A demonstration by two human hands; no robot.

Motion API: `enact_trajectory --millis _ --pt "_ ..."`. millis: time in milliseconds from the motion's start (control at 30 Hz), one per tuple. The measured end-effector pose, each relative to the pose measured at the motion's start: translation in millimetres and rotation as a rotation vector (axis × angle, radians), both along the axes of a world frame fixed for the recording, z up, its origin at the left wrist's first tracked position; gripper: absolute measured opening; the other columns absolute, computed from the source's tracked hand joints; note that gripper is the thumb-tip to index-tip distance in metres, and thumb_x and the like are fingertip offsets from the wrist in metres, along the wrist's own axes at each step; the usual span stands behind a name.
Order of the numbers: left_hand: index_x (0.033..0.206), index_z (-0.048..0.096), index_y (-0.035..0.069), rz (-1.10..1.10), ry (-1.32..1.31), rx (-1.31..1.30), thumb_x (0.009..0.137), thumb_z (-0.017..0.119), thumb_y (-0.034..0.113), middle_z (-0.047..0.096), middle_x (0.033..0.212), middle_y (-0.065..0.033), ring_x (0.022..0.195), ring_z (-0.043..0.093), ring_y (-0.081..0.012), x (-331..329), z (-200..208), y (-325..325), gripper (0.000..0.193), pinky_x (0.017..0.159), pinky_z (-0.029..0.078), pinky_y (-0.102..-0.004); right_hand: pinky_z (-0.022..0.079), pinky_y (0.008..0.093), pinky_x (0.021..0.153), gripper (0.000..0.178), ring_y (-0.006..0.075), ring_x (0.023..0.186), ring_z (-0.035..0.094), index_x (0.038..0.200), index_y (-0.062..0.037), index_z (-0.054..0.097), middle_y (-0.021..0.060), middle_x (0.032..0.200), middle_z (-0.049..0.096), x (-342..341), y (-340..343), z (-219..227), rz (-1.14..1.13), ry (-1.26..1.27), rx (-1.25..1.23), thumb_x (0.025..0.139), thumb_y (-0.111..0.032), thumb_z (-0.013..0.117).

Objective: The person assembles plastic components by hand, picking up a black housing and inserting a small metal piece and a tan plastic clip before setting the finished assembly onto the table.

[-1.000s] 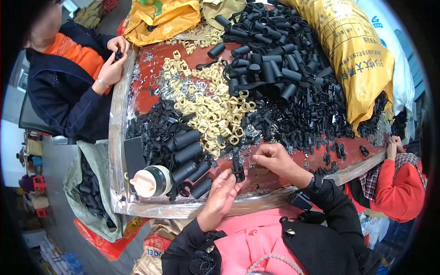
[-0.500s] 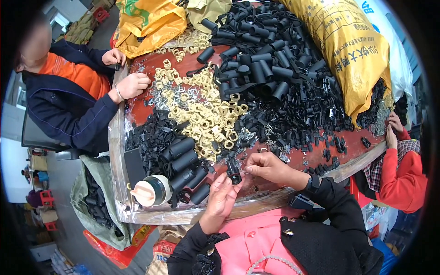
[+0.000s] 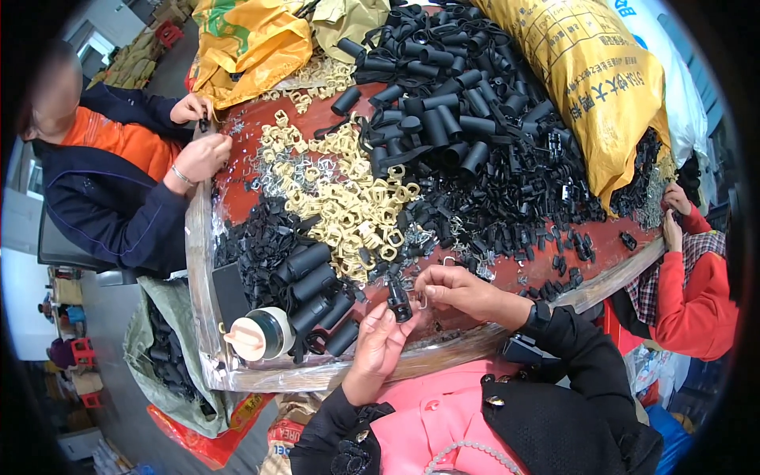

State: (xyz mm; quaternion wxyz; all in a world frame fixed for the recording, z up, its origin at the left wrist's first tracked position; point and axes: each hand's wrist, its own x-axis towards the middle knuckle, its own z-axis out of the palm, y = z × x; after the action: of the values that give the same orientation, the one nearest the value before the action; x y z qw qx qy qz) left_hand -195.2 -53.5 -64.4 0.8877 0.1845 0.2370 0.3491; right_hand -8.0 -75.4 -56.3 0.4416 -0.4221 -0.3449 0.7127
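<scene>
Head view: I look down on a red table (image 3: 261,170) wrapped in clear film and crowded with small parts.
Left hand (image 3: 378,342): palm up at the near edge, fingers curled narrowly around the lower end of a small black plastic clip (image 3: 398,299).
Right hand (image 3: 451,286): fingers pinched together just beside the top of the clip; a thin metal ring seems to sit at its fingertips, though it is too small for me to be sure.
Clip position: held above the near table edge, between my two hands.
Yellow sack (image 3: 598,87): lies along the far right side, black parts spilling at its lower end.
Second yellow bag (image 3: 249,43): crumpled at the far left corner; I cannot see its contents.
Green-grey sack (image 3: 170,356): hangs open beside the table's left end, with black pieces inside.
Loose heaps: black tubes (image 3: 443,103) far centre, cream rings (image 3: 356,206) in the middle.
Cup (image 3: 257,334): lidded, lying at the near left.
Other people: one in orange at left, one in red at right.
</scene>
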Motion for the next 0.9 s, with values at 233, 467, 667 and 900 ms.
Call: enact_trajectory --millis 233,467,667,900 --pt "0.110 0.046 -0.004 -0.062 -0.041 -0.097 0.084 0.054 0.018 0.057 0.101 -0.0124 0.096 0.055 -0.0203 -4.7 -4.6 0.3 0.035 0.089 0.043 -0.0356 0.039 0.0196 0.058 0.014 0.0040 0.065 0.046 0.093 -0.0004 0.054 0.0010 0.082 0.057 -0.4 -1.2 8.0 0.071 0.117 -0.098 0.086 -0.012 0.051" --pt "0.109 0.047 -0.004 -0.096 -0.074 -0.143 0.085 0.053 0.018 0.057 0.101 -0.0125 0.096 0.055 -0.0203 -5.4 -7.5 -0.6 0.033 0.089 0.043 -0.0347 0.040 0.0199 0.059 0.013 0.0053 0.067 0.047 0.088 -0.0008 0.053 0.0018 0.082 0.057 -2.8 -4.7 5.4 0.093 -0.043 0.029 0.086 -0.013 0.051" --pt "0.110 0.048 -0.002 -0.106 -0.034 -0.129 0.087 0.049 0.017 0.057 0.102 -0.0110 0.093 0.056 -0.0188 -4.1 -3.2 -1.0 0.029 0.085 0.046 -0.0314 0.041 0.0237 0.058 0.011 0.0102 0.064 0.048 0.081 -0.0020 0.048 0.0037 0.077 0.053 -5.5 -6.5 5.2 -0.023 -0.376 0.345 0.085 -0.012 0.050" --pt "0.112 0.046 -0.001 -0.116 -0.061 -0.137 0.088 0.047 0.013 0.057 0.101 -0.0093 0.091 0.057 -0.0185 -3.4 1.6 -5.4 0.028 0.082 0.047 -0.0308 0.040 0.0306 0.055 0.007 0.0253 0.063 0.049 0.079 -0.0016 0.046 0.0097 0.074 0.045 -16.8 -4.7 26.6 -0.037 -0.768 0.686 0.079 -0.005 0.053"
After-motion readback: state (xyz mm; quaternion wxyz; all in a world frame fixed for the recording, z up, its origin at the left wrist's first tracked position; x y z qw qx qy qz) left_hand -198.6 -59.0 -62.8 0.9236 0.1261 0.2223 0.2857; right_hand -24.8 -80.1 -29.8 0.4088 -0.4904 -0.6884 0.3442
